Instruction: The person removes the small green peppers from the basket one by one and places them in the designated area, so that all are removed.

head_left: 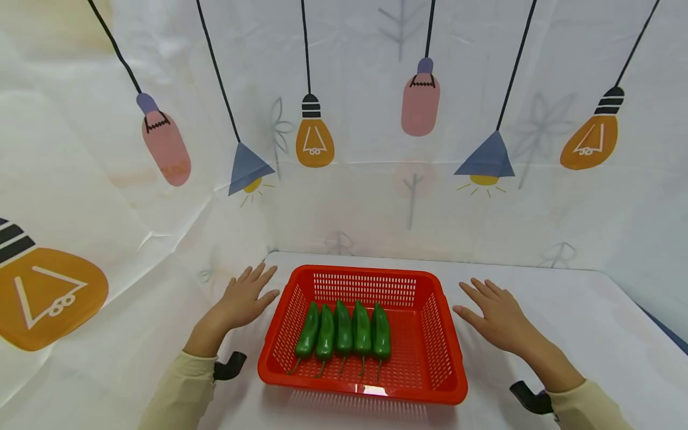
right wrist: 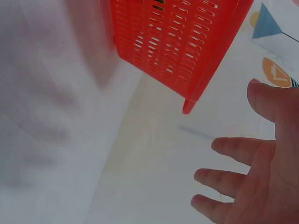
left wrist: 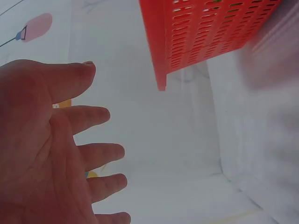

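A red plastic basket (head_left: 424,352) with slotted walls sits on the white table. Several green chili peppers (head_left: 343,328) lie side by side in its left and middle part, stems toward the near side. My left hand (head_left: 244,301) is spread just left of the basket, apart from its rim, and holds nothing. On the other side, my right hand (head_left: 494,316) hovers with straight fingers, also apart from the basket and holding nothing. Both wrist views show the basket's outer wall (left wrist: 201,35) beyond outstretched fingers.
White table surface (head_left: 564,304) extends to the right of the basket. A pale sheet (head_left: 355,197) printed with lamps and bulbs stands behind the table and along the left. Dark curved pieces (head_left: 230,365) are at both wrists.
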A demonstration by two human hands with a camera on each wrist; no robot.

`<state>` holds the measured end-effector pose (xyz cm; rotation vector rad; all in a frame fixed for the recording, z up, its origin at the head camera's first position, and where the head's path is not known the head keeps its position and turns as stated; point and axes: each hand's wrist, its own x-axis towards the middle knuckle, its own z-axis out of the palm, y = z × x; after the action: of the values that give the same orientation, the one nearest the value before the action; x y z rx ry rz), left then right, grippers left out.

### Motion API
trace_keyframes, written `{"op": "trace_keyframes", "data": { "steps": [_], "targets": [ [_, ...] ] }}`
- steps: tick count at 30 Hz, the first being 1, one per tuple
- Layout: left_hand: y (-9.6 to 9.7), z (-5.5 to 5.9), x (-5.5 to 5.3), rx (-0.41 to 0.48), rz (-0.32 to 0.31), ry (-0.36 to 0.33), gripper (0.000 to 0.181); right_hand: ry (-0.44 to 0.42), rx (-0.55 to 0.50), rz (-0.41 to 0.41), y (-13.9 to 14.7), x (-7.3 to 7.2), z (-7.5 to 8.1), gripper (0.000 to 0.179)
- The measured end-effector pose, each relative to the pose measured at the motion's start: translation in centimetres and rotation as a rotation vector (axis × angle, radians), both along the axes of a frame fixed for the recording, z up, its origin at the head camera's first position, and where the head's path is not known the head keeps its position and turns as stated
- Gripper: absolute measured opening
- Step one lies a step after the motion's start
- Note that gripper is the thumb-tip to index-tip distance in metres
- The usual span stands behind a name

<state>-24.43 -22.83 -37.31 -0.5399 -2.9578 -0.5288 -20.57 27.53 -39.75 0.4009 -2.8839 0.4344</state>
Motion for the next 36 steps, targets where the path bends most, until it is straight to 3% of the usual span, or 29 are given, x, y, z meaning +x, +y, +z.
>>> {"op": "trace_keyframes", "data": {
  "steps": [4,12,17,27,36],
  "targets": [
    [0.2,0.0,-0.1,0.011,-0.007,0.006,0.058,0.009,-0.021,0.014,-0.2,0.0,0.1,0.064],
    [0.3,-0.3,-0.1,0.127,-0.082,-0.017,0.056,-0.024,-0.087,0.031,-1.0,0.2,0.8,0.066],
    [0.3,-0.9,-0.1,0.149,-0.08,-0.077,0.057,-0.052,-0.127,0.063,-1.8,0.5,1.2,0.065],
    [0.1,-2.2,-0.3,0.195,-0.106,-0.124,0.059,-0.07,-0.134,0.097,-3.9,1.3,2.7,0.061],
    [0.1,-2.7,-0.6,0.214,-0.113,-0.159,0.061,-0.091,-0.139,0.115,-4.4,0.8,4.3,0.066]
  ]
}}
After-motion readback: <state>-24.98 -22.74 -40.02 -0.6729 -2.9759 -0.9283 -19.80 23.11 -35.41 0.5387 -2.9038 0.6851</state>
